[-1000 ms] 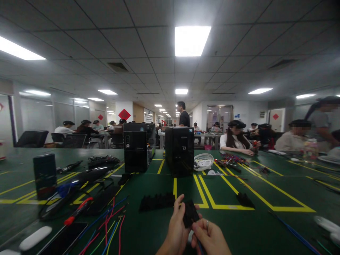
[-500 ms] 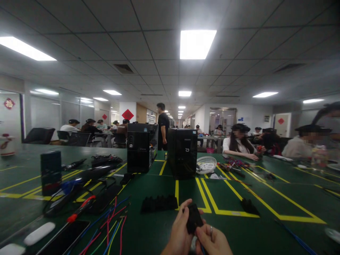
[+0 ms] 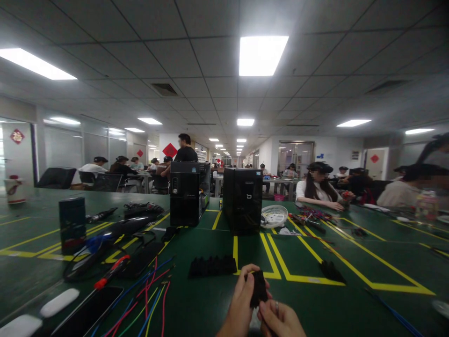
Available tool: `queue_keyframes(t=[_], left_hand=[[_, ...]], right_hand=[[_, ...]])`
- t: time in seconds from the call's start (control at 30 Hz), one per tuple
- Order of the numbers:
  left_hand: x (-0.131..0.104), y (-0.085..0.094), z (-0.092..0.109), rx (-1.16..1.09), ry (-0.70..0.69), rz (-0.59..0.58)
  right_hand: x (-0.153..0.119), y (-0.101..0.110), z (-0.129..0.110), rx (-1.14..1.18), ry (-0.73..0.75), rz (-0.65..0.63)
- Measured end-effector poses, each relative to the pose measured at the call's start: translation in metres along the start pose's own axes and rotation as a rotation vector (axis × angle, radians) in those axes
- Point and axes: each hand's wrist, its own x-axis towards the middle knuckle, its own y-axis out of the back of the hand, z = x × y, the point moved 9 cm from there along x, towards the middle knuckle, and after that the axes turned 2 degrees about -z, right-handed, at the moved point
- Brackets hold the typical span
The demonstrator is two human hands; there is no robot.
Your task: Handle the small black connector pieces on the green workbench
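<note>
Green workbench [image 3: 196,309], open-plan room. Left hand [image 3: 242,304] and right hand [image 3: 280,320] pinch a small black part [image 3: 258,289], just nearer than the black comb strip [image 3: 212,267]. Grip unchanged from a second ago; part raised slightly.

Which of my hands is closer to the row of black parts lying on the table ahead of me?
Left. The left hand sits just below-right of the row of black parts; the right hand is lower and farther right.
</note>
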Motion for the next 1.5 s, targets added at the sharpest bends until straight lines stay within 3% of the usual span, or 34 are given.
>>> queue_keyframes(t=[0.17,0.5,0.63,0.83,1.07,1.33,1.5], left_hand=[[-0.004,-0.003,0.008,-0.052,-0.037,0.037],[-0.006,-0.020,0.033,-0.123,-0.088,-0.088],[-0.006,-0.012,0.029,-0.173,-0.086,0.010],[-0.012,-0.006,0.036,0.027,-0.193,0.078],[-0.012,0.003,0.030,-0.010,-0.170,0.219],[-0.018,-0.009,0.038,0.054,-0.185,0.109],[-0.011,-0.002,0.030,-0.052,-0.164,0.161]], right_hand=[[0.002,-0.009,0.015,0.186,-0.101,-0.064],[-0.005,-0.032,-0.002,0.228,-0.082,-0.266],[-0.008,-0.033,-0.002,0.117,-0.088,-0.243],[-0.008,-0.030,0.006,0.056,-0.113,-0.149],[-0.006,-0.030,0.010,-0.017,-0.054,-0.056],[-0.007,-0.035,0.017,0.016,-0.090,-0.153],[-0.008,-0.042,0.013,0.189,-0.128,-0.159]])
